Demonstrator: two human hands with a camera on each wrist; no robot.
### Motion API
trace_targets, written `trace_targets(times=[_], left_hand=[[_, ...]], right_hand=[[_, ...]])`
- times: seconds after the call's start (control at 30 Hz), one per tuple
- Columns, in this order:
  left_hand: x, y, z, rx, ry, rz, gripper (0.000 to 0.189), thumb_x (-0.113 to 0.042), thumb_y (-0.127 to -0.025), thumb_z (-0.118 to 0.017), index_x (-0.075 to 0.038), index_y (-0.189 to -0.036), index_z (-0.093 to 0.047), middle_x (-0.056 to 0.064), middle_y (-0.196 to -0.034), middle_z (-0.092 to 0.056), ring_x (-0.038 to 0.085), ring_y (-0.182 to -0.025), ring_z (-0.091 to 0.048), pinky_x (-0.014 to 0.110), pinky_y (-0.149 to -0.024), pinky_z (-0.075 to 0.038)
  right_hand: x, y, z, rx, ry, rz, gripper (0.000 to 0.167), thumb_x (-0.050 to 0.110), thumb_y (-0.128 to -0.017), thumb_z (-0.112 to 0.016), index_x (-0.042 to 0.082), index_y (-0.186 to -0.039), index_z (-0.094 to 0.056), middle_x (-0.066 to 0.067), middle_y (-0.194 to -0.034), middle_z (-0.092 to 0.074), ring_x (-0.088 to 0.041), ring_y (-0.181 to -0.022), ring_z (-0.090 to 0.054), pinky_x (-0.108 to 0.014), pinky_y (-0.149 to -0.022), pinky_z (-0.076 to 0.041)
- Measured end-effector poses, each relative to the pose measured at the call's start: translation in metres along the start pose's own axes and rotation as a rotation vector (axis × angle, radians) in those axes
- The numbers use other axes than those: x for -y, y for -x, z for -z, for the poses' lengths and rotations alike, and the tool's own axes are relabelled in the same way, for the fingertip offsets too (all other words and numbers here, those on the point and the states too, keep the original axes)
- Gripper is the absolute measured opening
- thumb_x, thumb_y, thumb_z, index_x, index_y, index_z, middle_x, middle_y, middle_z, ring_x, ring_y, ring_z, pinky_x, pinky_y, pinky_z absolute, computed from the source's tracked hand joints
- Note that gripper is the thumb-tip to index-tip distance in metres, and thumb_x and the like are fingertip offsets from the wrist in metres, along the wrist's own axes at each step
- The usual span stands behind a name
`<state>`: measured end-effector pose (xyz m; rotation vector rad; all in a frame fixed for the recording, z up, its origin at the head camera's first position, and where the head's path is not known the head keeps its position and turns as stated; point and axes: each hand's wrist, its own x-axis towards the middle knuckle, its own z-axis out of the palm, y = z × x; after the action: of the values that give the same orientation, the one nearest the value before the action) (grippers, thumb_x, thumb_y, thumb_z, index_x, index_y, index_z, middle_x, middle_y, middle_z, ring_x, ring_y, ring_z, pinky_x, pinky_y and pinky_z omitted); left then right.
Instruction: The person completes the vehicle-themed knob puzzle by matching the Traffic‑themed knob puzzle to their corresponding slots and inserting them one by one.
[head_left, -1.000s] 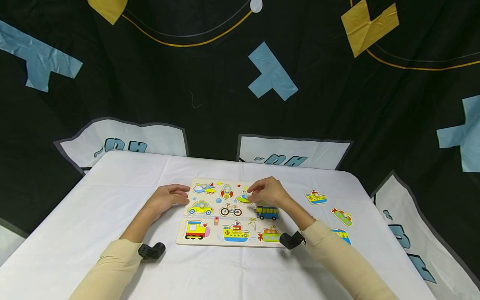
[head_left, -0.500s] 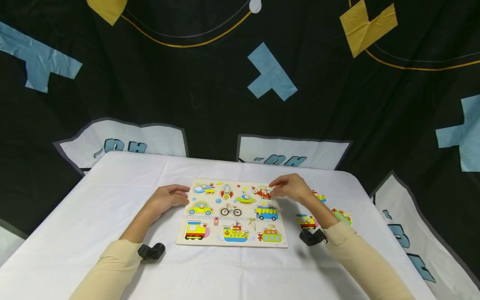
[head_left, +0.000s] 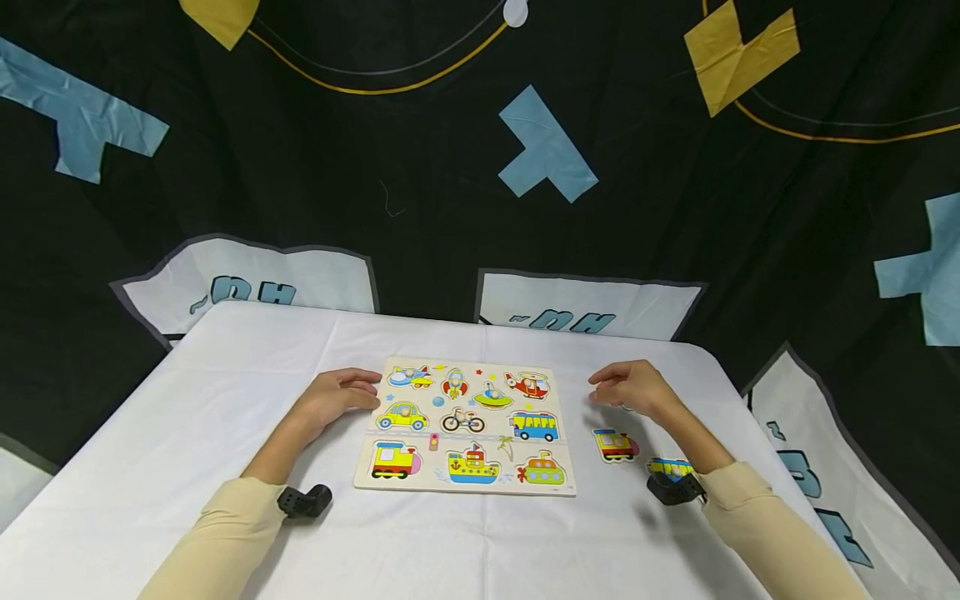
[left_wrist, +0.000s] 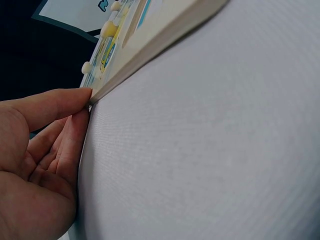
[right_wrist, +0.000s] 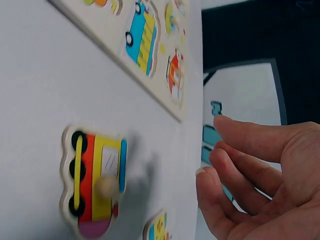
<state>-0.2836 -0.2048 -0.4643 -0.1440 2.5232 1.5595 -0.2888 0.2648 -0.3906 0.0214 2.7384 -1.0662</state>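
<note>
Left hand point(left_wrist: 37, 160) at left of frame, one straight fingertip touching the near corner of a wooden board point(left_wrist: 145, 47), other fingers bent below. Board seen low along its edge, rounded knobs point(left_wrist: 108, 29) standing up from its printed face; pale cloth point(left_wrist: 200, 130) fills the right, dark backdrop point(left_wrist: 40, 65) with dark-bordered white panel point(left_wrist: 75, 15) upper left.

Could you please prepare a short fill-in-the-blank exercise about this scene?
In the head view, the left hand touches the ____ side of the puzzle board.
The right hand holds ____.
The loose piece nearest the board is a ____.
The tablecloth is ____.

Missing words: left; nothing; train; white.
</note>
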Motion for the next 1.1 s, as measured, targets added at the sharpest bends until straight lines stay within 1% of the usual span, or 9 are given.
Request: trace_targets(times=[0.13,0.23,0.37,0.43,0.6,0.67,0.77,0.93,1.1], left_hand=[[0.0,-0.001,0.0,-0.006,0.0,0.004,0.052,-0.018,-0.086,-0.076,-0.008,-0.135,-0.063,0.007,-0.109,-0.074,0.023,-0.104,-0.063,0.045,-0.103,-0.043],[0.001,-0.001,0.001,-0.007,0.001,0.001,0.052,-0.018,-0.086,-0.076,-0.008,-0.135,-0.063,0.008,-0.109,-0.074,0.022,-0.103,-0.064,0.045,-0.102,-0.043],[0.001,0.001,0.0,-0.002,0.001,-0.006,0.052,-0.017,-0.086,-0.077,-0.007,-0.135,-0.063,0.007,-0.109,-0.074,0.02,-0.101,-0.064,0.043,-0.101,-0.043],[0.0,0.001,0.0,0.001,0.001,-0.013,0.052,-0.017,-0.086,-0.077,-0.006,-0.134,-0.063,0.008,-0.108,-0.074,0.02,-0.101,-0.064,0.043,-0.1,-0.043],[-0.002,0.002,0.0,0.003,0.008,-0.019,0.051,-0.016,-0.086,-0.077,-0.006,-0.134,-0.063,0.009,-0.11,-0.074,0.02,-0.101,-0.064,0.042,-0.1,-0.043],[-0.002,0.002,-0.001,0.002,0.01,-0.012,0.051,-0.016,-0.086,-0.076,-0.007,-0.134,-0.063,0.009,-0.11,-0.073,0.02,-0.101,-0.064,0.042,-0.101,-0.043],[-0.002,0.001,-0.001,0.003,0.007,-0.005,0.05,-0.017,-0.087,-0.076,-0.007,-0.135,-0.063,0.008,-0.109,-0.073,0.02,-0.101,-0.064,0.043,-0.101,-0.043],[-0.001,0.0,0.0,0.002,0.01,-0.002,0.05,-0.017,-0.087,-0.076,-0.007,-0.134,-0.063,0.005,-0.106,-0.074,0.02,-0.1,-0.065,0.043,-0.101,-0.043],[0.0,-0.001,-0.001,-0.005,0.008,0.004,0.051,-0.017,-0.086,-0.076,-0.007,-0.135,-0.063,0.006,-0.108,-0.074,0.021,-0.1,-0.065,0.044,-0.102,-0.043]], right_hand=[[-0.012,0.006,0.009,-0.003,-0.013,-0.006,0.039,0.022,-0.087,-0.078,0.004,-0.121,-0.071,-0.006,-0.095,-0.069,-0.021,-0.086,-0.063,-0.04,-0.083,-0.053],[-0.019,0.011,0.016,0.006,-0.005,-0.018,0.041,0.026,-0.088,-0.078,0.006,-0.123,-0.071,-0.005,-0.098,-0.07,-0.022,-0.088,-0.063,-0.043,-0.084,-0.052],[-0.03,0.018,0.027,0.046,0.014,-0.022,0.043,0.029,-0.089,-0.076,0.008,-0.126,-0.07,-0.005,-0.103,-0.071,-0.023,-0.092,-0.062,-0.043,-0.084,-0.05],[-0.036,0.02,0.032,0.067,0.008,-0.015,0.042,0.027,-0.09,-0.075,0.007,-0.126,-0.07,-0.006,-0.105,-0.071,-0.023,-0.091,-0.061,-0.042,-0.083,-0.05],[-0.051,0.021,0.043,0.117,-0.011,0.003,0.038,0.02,-0.092,-0.071,0.002,-0.125,-0.069,-0.015,-0.118,-0.069,-0.022,-0.091,-0.061,-0.039,-0.083,-0.052],[-0.056,0.021,0.047,0.138,-0.014,-0.003,0.038,0.021,-0.092,-0.071,0.002,-0.125,-0.069,-0.018,-0.125,-0.067,-0.021,-0.093,-0.062,-0.039,-0.085,-0.053],[-0.063,0.022,0.052,0.166,-0.016,-0.02,0.038,0.022,-0.092,-0.07,0.003,-0.126,-0.07,-0.019,-0.131,-0.065,-0.022,-0.096,-0.063,-0.038,-0.087,-0.053],[-0.073,0.026,0.058,0.237,-0.025,-0.024,0.037,0.022,-0.091,-0.071,0.003,-0.122,-0.071,-0.017,-0.127,-0.068,-0.021,-0.098,-0.063,-0.034,-0.086,-0.052],[-0.082,0.029,0.06,0.294,-0.023,-0.038,0.035,0.023,-0.088,-0.075,0.005,-0.118,-0.074,-0.01,-0.118,-0.071,-0.021,-0.098,-0.06,-0.035,-0.084,-0.05]])
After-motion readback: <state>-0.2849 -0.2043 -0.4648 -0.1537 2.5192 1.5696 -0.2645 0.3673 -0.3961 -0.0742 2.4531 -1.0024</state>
